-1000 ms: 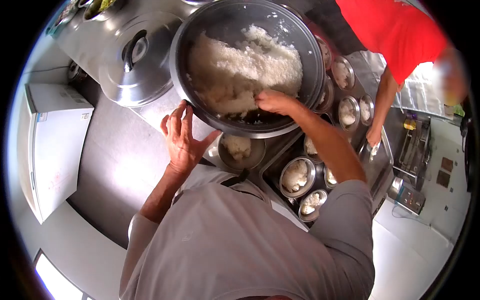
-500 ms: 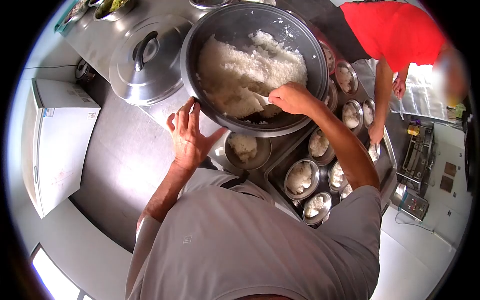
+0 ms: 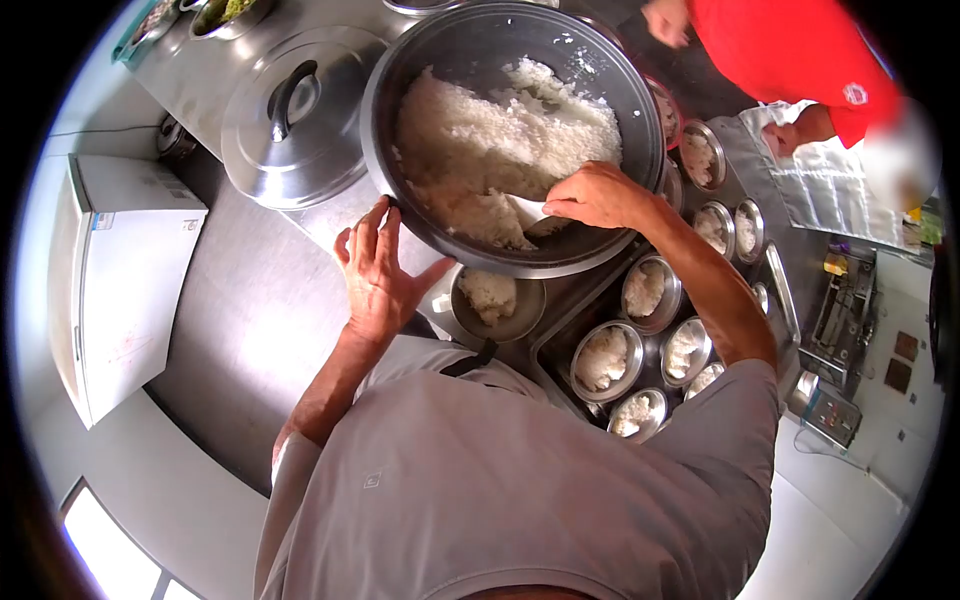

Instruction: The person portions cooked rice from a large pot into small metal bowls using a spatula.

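A big dark pot [image 3: 385,110] holds a mound of cooked white rice [image 3: 480,135]. My right hand [image 3: 597,196] is closed round the handle of a white rice paddle [image 3: 526,209], whose blade sits in the rice near the pot's front side. My left hand [image 3: 376,268] lies with spread fingers against the pot's near left rim, its fingertips touching the edge. Just below the pot, between my hands, is a metal bowl [image 3: 530,312] with some rice in it. Several small metal bowls of rice [image 3: 607,358] stand to the right, partly hidden by my right arm.
A metal lid with a black handle [image 3: 300,110] lies left of the pot. The small bowls stand on a tray [image 3: 548,362]. At the upper right is a person in a red shirt [image 3: 790,50]. A white freezer [image 3: 135,290] stands at the left.
My right hand and the paddle have shifted slightly right in the rice. The red-shirted person's arm has drawn back from the bowls. My left hand stays at the rim.
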A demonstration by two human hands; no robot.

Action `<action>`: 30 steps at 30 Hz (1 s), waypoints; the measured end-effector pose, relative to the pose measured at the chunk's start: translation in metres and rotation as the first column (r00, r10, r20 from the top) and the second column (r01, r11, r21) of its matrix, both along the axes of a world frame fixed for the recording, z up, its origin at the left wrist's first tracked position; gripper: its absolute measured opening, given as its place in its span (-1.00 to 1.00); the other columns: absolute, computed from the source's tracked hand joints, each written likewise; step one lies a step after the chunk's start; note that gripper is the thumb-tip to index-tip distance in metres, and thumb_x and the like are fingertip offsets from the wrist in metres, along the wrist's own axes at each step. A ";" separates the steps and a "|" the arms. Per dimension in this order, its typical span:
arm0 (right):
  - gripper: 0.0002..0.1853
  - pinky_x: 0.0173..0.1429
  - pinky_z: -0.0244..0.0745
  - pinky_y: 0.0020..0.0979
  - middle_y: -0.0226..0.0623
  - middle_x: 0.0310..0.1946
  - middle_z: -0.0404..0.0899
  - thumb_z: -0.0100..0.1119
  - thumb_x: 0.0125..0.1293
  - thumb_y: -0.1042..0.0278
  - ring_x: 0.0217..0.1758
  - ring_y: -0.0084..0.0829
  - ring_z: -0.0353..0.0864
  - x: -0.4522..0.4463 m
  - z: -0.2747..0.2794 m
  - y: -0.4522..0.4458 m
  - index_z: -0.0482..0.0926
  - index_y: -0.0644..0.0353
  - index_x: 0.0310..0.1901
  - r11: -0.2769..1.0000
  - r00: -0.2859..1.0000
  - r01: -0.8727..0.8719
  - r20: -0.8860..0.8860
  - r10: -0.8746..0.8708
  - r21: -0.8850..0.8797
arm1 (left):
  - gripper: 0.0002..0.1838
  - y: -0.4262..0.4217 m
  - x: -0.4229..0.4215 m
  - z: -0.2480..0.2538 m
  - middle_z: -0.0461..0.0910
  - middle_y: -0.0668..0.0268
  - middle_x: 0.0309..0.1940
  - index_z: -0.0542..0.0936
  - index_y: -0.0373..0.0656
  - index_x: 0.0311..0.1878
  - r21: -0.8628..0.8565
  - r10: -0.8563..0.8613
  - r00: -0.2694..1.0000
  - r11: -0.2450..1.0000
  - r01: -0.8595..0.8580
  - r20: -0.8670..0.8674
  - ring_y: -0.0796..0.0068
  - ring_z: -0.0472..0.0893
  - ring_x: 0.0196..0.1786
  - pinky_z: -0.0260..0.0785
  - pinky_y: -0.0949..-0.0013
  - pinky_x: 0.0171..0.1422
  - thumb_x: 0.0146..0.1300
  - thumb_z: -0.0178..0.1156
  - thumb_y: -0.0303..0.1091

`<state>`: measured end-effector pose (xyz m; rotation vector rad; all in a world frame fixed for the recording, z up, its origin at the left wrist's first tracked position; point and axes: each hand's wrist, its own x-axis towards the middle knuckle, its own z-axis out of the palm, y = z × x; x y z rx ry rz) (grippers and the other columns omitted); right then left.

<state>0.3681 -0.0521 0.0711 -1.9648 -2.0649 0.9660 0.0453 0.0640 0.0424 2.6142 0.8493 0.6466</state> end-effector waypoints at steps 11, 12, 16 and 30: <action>-0.74 -0.26 0.47 -0.18 -0.06 -0.45 0.64 0.19 0.36 0.13 -0.41 -0.11 0.63 -0.006 -0.039 -0.001 0.72 0.13 -0.18 0.996 0.988 0.081 -0.134 -0.075 0.039 | 0.01 0.000 0.002 -0.001 0.40 0.08 0.30 0.36 -0.21 0.30 0.000 -0.029 0.998 1.000 0.029 0.050 0.06 0.42 0.25 0.19 -0.03 0.33 -0.22 0.64 -0.01; -0.73 -0.26 0.47 -0.19 -0.06 -0.45 0.64 0.19 0.37 0.13 -0.42 -0.13 0.63 -0.010 -0.042 0.001 0.72 0.15 -0.18 0.995 0.984 0.083 -0.163 -0.073 0.052 | 0.01 0.000 0.002 -0.001 0.40 0.08 0.30 0.36 -0.21 0.30 0.007 -0.034 0.998 0.999 0.034 0.054 0.06 0.42 0.25 0.19 -0.03 0.33 -0.22 0.64 -0.01; -0.71 -0.26 0.46 -0.19 -0.03 -0.45 0.63 0.19 0.36 0.12 -0.42 -0.14 0.62 -0.030 -0.040 0.007 0.69 0.21 -0.23 0.984 0.969 0.178 -0.173 -0.174 0.005 | -0.03 -0.001 0.002 -0.001 0.40 0.10 0.29 0.40 -0.26 0.26 0.009 -0.027 0.999 1.000 0.027 0.039 0.13 0.42 0.26 0.15 0.00 0.35 -0.19 0.61 0.01; -0.68 -0.34 0.38 -0.40 -0.25 -0.58 0.58 0.19 0.41 0.10 -0.52 -0.56 0.47 -0.038 -0.016 -0.011 0.72 0.22 -0.21 0.893 0.850 0.448 -0.289 -0.440 -0.041 | -0.05 -0.006 -0.005 0.002 0.36 0.13 0.32 0.41 -0.34 0.26 -0.024 0.004 0.999 1.000 -0.004 -0.037 0.21 0.35 0.34 0.08 -0.06 0.38 -0.07 0.50 0.15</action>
